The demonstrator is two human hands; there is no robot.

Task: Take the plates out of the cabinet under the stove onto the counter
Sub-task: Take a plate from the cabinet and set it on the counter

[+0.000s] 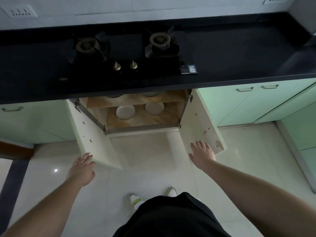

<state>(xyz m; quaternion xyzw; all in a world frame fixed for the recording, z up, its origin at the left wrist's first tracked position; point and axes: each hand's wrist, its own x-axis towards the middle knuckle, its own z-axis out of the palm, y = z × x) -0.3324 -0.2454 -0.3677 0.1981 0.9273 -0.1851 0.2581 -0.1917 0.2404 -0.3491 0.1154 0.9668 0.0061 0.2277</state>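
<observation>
Under the black counter (222, 65), just below the gas stove (123, 53), the cabinet (142, 124) is seen with both doors swung wide open. Two pale plates are laid flat on the lower shelf (119, 123): the left plate (125, 112) and the right plate (154, 108), a little apart from each other. On the upper shelf (136, 101), two more round white dishes (150, 94) are partly seen, mostly hidden by the counter edge, so what they are cannot be told exactly. The left hand (82, 168) is placed at the lower corner of the left door (95, 142), its fingers spread and touching the door edge, with nothing clamped. The right hand (202, 153) is laid flat with fingers apart on the inner face of the right door (200, 120), also holding nothing. Both plates are untouched, well apart from the hands. Two white shoes (136, 200) are seen on the light tiled floor (153, 177).
</observation>
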